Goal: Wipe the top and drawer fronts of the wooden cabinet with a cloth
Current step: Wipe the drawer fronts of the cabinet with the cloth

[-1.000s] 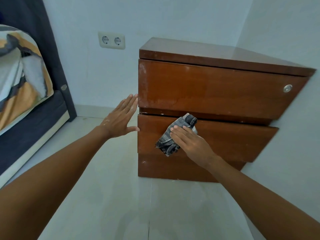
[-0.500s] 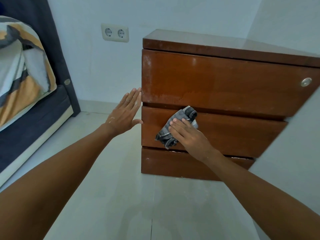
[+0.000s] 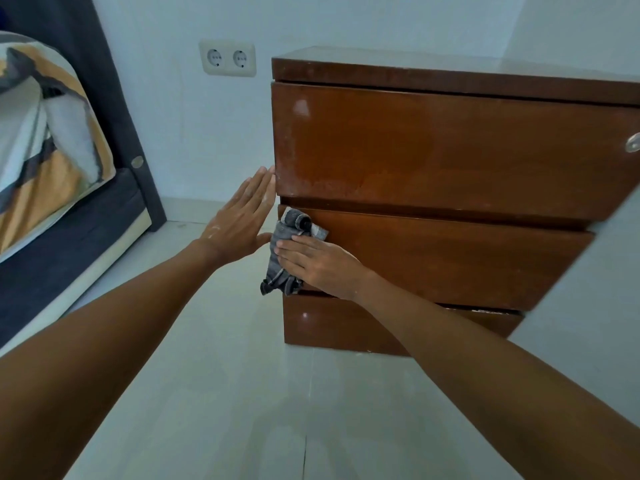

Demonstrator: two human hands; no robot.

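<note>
The wooden cabinet (image 3: 433, 154) stands against the white wall, with a glossy brown top and stacked drawer fronts. My right hand (image 3: 318, 265) presses a crumpled grey checked cloth (image 3: 289, 247) flat against the left end of the middle drawer front (image 3: 450, 261). My left hand (image 3: 242, 220) is flat and open, fingers together, its fingertips against the cabinet's left side at the bottom corner of the top drawer. A round metal lock (image 3: 633, 143) sits at the right edge of the top drawer.
A bed with a dark frame (image 3: 69, 237) and a grey-and-orange patterned pillow (image 3: 41, 133) fills the left. A double wall socket (image 3: 228, 58) is left of the cabinet. A white wall (image 3: 588, 289) closes in on the right. Pale floor tiles (image 3: 242, 410) lie below.
My right hand has slid the cloth leftward along the middle drawer to its left edge. The left hand stays against the cabinet's side. The view has shifted closer and to the left.
</note>
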